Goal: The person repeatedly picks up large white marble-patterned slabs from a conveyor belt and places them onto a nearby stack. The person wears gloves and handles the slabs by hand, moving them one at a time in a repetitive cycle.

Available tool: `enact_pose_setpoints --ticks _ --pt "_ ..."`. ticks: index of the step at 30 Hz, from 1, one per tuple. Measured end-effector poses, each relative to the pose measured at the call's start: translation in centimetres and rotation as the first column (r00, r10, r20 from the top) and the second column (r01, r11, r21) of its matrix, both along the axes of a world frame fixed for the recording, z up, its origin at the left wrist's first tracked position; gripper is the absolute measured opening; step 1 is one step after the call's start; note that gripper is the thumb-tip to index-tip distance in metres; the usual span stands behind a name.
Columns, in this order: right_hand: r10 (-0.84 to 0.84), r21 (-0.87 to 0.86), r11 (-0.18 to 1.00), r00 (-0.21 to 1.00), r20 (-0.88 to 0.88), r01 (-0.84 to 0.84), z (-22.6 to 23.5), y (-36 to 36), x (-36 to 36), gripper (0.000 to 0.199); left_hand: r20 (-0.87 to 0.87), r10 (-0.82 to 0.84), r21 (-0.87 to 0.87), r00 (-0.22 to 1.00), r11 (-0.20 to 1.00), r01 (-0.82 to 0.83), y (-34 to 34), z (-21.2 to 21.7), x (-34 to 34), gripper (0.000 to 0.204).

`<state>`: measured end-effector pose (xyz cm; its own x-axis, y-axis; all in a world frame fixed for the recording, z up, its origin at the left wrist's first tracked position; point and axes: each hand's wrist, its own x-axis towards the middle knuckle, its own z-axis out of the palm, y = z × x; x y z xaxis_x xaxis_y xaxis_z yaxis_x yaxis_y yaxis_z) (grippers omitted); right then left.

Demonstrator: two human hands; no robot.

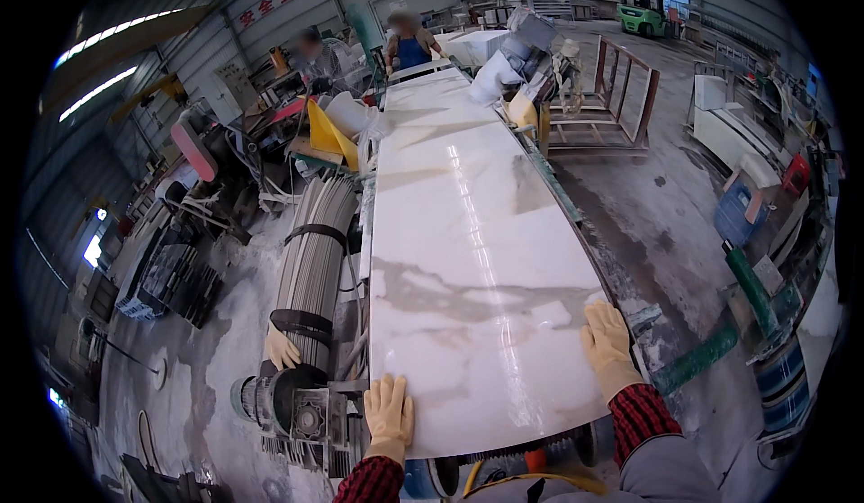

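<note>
A long, glossy white stone slab (468,233) with grey-brown veining lies in front of me and runs away into the distance. My left hand (389,413), in a cream glove, rests on its near left corner with the fingers stretched forward. At the right edge, a little farther up, my right hand (609,345) lies in a matching glove, fingers extended over the surface. Neither hand is wrapped around anything. Both cuffs are red-and-black checked.
A bundle of thin strips (310,251) and a motor (288,404) stand left of the slab, with another cream glove (282,348) against them. A person in a blue apron (412,49) is at the far end. Green pipes (697,359) lie right; a green forklift (643,15) stands beyond.
</note>
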<state>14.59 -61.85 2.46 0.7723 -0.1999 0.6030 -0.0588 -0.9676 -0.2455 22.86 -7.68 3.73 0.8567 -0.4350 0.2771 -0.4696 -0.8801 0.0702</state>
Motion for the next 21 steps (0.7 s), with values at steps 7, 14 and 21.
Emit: enact_pose_setpoints --ticks 7,14,21 --pt "-0.007 0.037 0.999 0.999 -0.046 0.009 0.25 -0.05 -0.57 0.042 0.031 -0.001 -0.018 1.000 1.000 0.001 -0.43 0.38 -0.23 0.057" --pt "-0.017 -0.014 1.000 1.000 0.004 0.017 -0.02 0.04 -0.78 0.042 0.076 -0.027 -0.021 0.997 0.999 0.029 -0.26 0.53 -0.53 0.056" --pt "-0.001 0.008 1.000 1.000 0.006 0.001 0.15 0.13 -1.02 0.040 0.062 -0.021 -0.017 0.998 1.000 0.023 -0.12 0.47 -0.83 0.056"
